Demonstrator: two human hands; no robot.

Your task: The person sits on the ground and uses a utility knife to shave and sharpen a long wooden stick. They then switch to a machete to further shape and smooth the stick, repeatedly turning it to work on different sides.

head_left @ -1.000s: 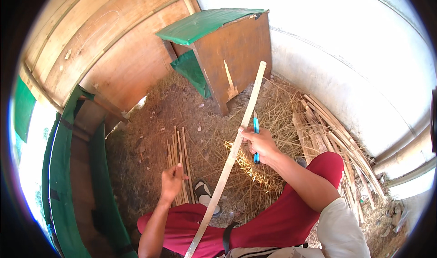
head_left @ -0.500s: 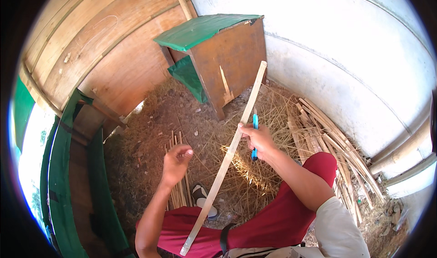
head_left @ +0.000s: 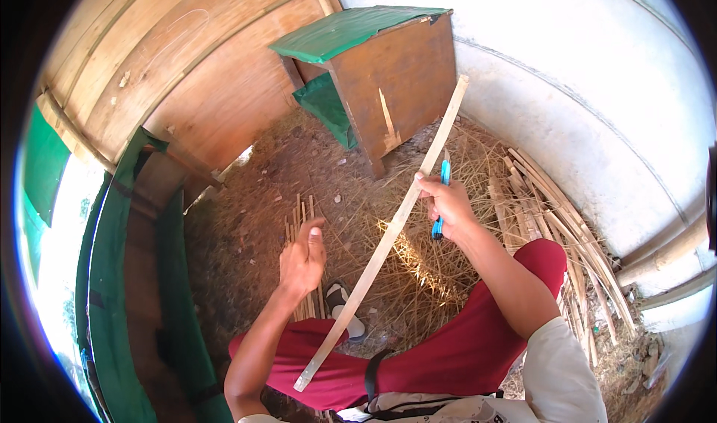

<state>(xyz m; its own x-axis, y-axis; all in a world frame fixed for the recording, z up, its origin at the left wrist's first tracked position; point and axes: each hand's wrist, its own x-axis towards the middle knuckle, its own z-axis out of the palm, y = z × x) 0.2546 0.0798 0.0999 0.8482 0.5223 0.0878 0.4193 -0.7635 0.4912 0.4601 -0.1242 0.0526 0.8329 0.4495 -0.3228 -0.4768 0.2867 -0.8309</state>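
My right hand grips a long, pale, flat strip of wood or bamboo near its middle. A light-blue utility knife is held upright in that same hand, blade end up. The strip slants from the far right, by the cabinet, down to my left thigh. My left hand is raised to the left of the strip, apart from it. Its index finger reaches out and the thumb stands up; I see nothing in it.
Split strips are piled on the right, and thinner sticks lie behind my left hand. Straw covers the ground. A brown cabinet with a green top stands ahead; a green-covered wooden frame stands left. A white wall closes the right.
The left hand has gone from curled fingers to an extended index finger. The right hand still holds the strip and knife. The whole view has shifted slightly.
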